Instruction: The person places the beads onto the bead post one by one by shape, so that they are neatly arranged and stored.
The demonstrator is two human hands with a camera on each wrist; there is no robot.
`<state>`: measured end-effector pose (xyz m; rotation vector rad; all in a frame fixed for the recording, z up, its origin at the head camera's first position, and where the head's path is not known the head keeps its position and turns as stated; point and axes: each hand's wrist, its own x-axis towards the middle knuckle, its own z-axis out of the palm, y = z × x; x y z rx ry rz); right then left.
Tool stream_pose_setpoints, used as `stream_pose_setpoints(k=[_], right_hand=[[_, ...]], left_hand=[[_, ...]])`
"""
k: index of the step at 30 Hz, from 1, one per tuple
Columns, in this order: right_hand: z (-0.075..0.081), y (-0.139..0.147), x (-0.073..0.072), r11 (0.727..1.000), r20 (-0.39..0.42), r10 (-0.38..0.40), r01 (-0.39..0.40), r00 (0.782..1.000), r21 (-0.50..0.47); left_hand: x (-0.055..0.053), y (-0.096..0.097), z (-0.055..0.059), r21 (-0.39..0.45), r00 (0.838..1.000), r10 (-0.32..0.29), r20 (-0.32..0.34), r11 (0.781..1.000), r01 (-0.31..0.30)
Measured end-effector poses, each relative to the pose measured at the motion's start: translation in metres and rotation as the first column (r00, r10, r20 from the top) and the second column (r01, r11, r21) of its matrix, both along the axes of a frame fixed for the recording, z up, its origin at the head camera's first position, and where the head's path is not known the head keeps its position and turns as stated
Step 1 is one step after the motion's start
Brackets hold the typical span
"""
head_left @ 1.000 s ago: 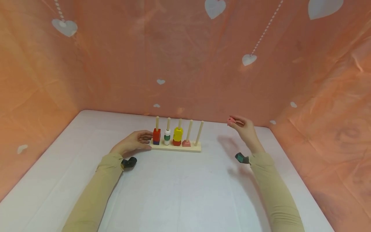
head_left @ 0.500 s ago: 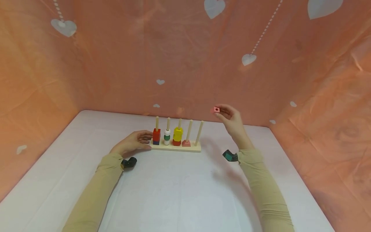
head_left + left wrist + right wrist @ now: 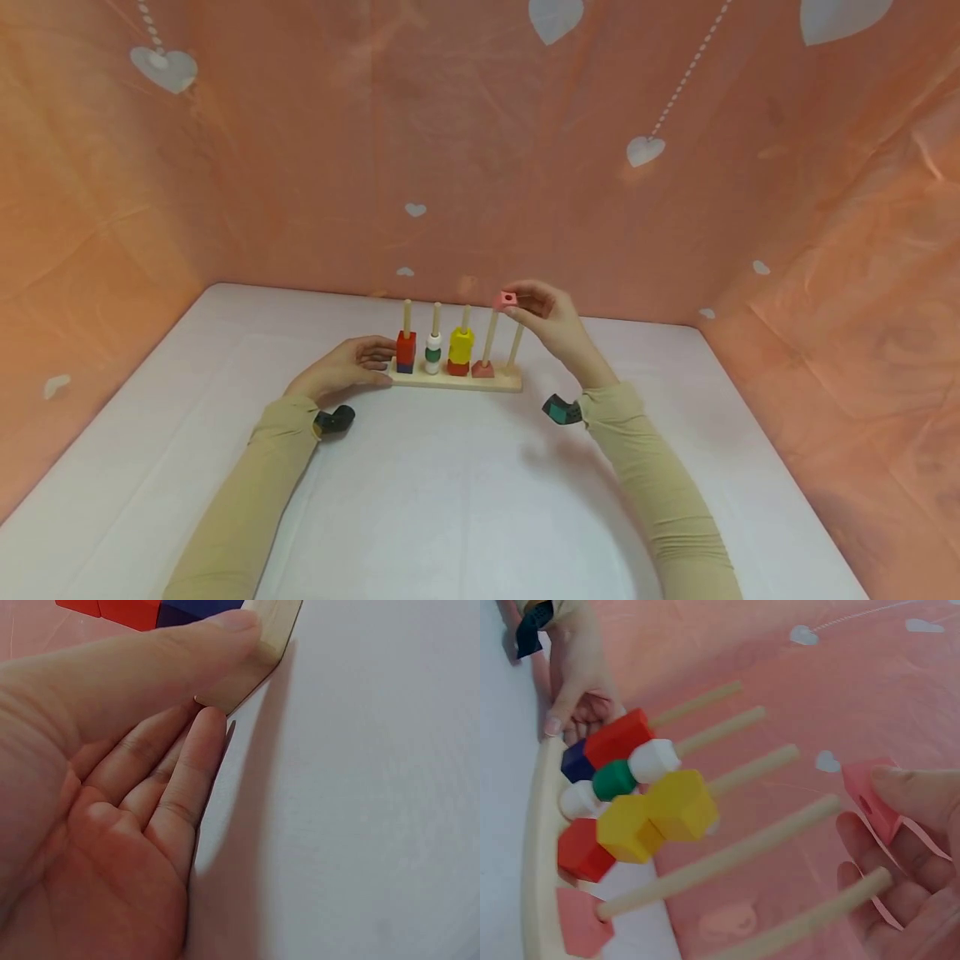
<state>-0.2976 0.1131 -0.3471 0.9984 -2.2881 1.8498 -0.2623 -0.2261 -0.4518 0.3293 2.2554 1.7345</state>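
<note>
A wooden peg stacker (image 3: 457, 383) with several upright pegs stands on the white table. At its left end my left hand (image 3: 348, 364) holds the base, thumb on the front edge and fingers around the end. My right hand (image 3: 551, 317) pinches a pink wooden block (image 3: 507, 300) between thumb and fingers, its hole showing. In the head view this block overlaps the top of the fourth peg (image 3: 489, 337); in the right wrist view it appears just off the peg's tip (image 3: 829, 804). Another pink block (image 3: 483, 370) sits at the bottom of that peg.
Red and blue blocks (image 3: 406, 350), white and green beads (image 3: 432, 354), and yellow and red blocks (image 3: 461, 346) fill the first three pegs. The fifth peg (image 3: 515, 348) is bare. Behind the table (image 3: 450, 483) hangs an orange-pink cloth (image 3: 315, 167) with hearts.
My right hand has carried the pink block leftward, from right of the stacker to the top of the fourth peg. The left hand and the stacker have stayed in place.
</note>
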Motion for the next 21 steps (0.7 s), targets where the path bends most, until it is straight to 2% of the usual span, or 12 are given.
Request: stream_pose_setpoints(k=[7, 14, 21], right_hand=[[-0.008, -0.009, 0.000, 0.995, 0.011, -0.050, 0.049, 0.999, 0.083], [-0.012, -0.012, -0.002, 0.993, 0.024, -0.055, 0.052, 0.998, 0.102], [-0.027, -0.011, -0.001, 0.991, 0.105, -0.068, 0.055, 0.992, 0.119]], left_hand=[[-0.001, 0.000, -0.001, 0.011, 1.000, 0.001, 0.002, 1.000, -0.001], [-0.003, -0.001, -0.003, 0.022, 1.000, -0.003, -0.005, 1.000, 0.004], [-0.003, -0.001, -0.003, 0.026, 1.000, -0.005, 0.002, 1.000, 0.004]])
